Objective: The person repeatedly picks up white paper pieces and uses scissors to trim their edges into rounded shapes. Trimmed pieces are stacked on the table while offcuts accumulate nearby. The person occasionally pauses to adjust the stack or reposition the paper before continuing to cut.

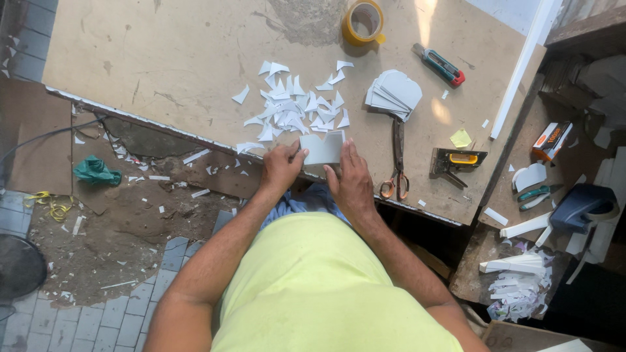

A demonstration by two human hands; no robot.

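Right at the near edge of the bench (163, 58) I see a pale grey sheet piece (324, 148), flat and stiff-looking like thin card or plastic board, pinned between both hands. My left hand (282, 168) grips its left side, fingers closed over the edge with the thumb on top; my right hand (352, 179) lies along its right side, fingers pressed flat and close together. Held so near the body, I judge the piece is steadied against the bench edge for control.

Just beyond it lies a scatter of offcuts (293, 104), small curved and pointed slivers of the same pale material. To their right sits a neat stack of cut shapes (394, 94) with rounded tops, fanned slightly. Scissors (397, 163) with orange handles lie just beside my right hand, blades pointing away. Farther off are a roll of yellow tape (364, 21), a utility knife (439, 65) and a staple gun (456, 161). Worn, stained brown board forms the bench top.
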